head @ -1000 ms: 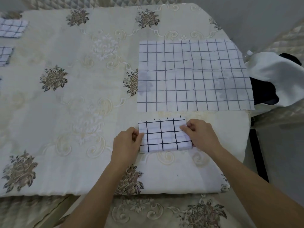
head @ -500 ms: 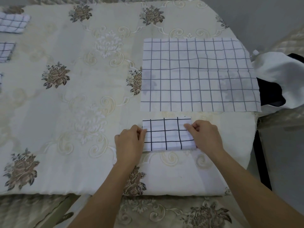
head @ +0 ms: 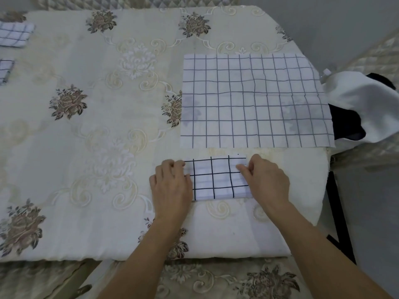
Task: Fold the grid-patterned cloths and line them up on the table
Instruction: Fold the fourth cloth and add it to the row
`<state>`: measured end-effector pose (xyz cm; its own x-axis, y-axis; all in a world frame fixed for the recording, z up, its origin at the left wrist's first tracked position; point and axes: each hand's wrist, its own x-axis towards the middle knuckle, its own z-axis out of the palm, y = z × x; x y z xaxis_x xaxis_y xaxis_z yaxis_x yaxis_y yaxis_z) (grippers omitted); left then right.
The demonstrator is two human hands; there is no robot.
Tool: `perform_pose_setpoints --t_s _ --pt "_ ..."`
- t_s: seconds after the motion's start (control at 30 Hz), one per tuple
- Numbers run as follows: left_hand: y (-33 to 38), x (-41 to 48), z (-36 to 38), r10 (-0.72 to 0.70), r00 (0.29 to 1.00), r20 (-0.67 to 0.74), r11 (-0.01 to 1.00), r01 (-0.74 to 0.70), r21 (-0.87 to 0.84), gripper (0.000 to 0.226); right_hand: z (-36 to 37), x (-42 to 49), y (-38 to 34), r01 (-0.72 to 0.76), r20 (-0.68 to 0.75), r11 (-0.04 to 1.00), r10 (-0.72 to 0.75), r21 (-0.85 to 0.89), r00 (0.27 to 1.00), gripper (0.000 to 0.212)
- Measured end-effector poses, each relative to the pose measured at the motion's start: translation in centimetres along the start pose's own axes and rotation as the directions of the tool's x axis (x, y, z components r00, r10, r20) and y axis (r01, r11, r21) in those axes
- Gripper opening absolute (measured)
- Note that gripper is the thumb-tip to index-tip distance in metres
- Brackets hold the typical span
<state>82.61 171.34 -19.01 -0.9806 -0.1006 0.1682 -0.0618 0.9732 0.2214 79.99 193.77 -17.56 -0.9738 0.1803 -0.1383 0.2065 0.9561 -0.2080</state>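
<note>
Folded grid cloth (head: 218,179), held at both short ends, near the front right of the tabletop (head: 108,126).

It lies flat as a small rectangle, its long axis running left to right, parallel with the tabletop's near edge and its grid lines square to that edge. The left hand (head: 170,186) curls its grip over the left end, and the right hand (head: 266,182) pinches the right end near the far corner. This hold probably keeps the layers stacked and the edges true for lifting or shifting. Just beyond lies the unfolded grid cloth (head: 254,100), spread flat and apart from the folded one, likely next in turn. Two finished folded cloths (head: 15,34) sit well apart at the far left, probably the start of the line. A white and black fabric heap (head: 362,104) lies off the right edge.
</note>
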Motion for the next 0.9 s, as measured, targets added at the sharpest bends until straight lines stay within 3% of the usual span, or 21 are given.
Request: perform_pose_setpoints --t_s 0.07,0.13,0.2,0.27,0.37,0.43,0.5,0.6,0.9 --pt "1.4 0.3 0.0 0.159 0.985 0.067 0.986 -0.156 -0.055 0.042 0.4 -0.2 0.0 0.009 -0.040 1.000 -0.009 0.000 0.999 0.041" --pt "2.5 0.3 0.6 0.329 0.924 0.195 0.944 -0.324 -0.057 0.055 0.6 -0.3 0.2 0.027 -0.102 1.000 -0.026 0.012 0.994 0.036" --pt "2.5 0.3 1.6 0.374 0.884 0.280 0.925 -0.378 -0.039 0.061 0.7 -0.5 -0.3 0.114 -0.268 0.993 -0.120 -0.038 0.956 0.026" --pt "2.0 0.2 2.3 0.369 0.872 0.322 0.923 -0.384 -0.018 0.062 0.9 -1.3 -2.5 0.326 -0.397 0.945 -0.299 0.003 0.868 0.026" --pt "2.0 -0.3 2.2 0.396 0.842 0.368 0.898 -0.438 0.036 0.066 1.8 -3.4 -7.3 0.584 -0.205 0.801 -0.555 0.133 0.807 0.050" --pt "1.8 -0.6 2.5 0.416 0.819 0.395 0.864 -0.491 0.108 0.067 2.9 -4.0 -8.7 0.562 -0.061 0.816 -0.559 0.137 0.827 0.063" --pt "1.7 -0.3 2.4 0.416 0.833 0.364 0.878 -0.472 0.077 0.071 3.7 -3.5 -8.2 0.482 0.024 0.863 -0.491 0.151 0.871 0.071" --pt "1.7 -0.1 2.7 0.395 0.846 0.358 0.905 -0.426 0.008 0.071 4.3 -3.1 -6.2 0.460 0.068 0.883 -0.466 0.091 0.882 0.076" --pt "-0.2 0.5 2.1 0.307 0.894 0.326 0.943 -0.333 0.024 0.067 3.2 -2.1 1.0 0.401 0.058 0.906 -0.397 -0.136 0.916 0.078"
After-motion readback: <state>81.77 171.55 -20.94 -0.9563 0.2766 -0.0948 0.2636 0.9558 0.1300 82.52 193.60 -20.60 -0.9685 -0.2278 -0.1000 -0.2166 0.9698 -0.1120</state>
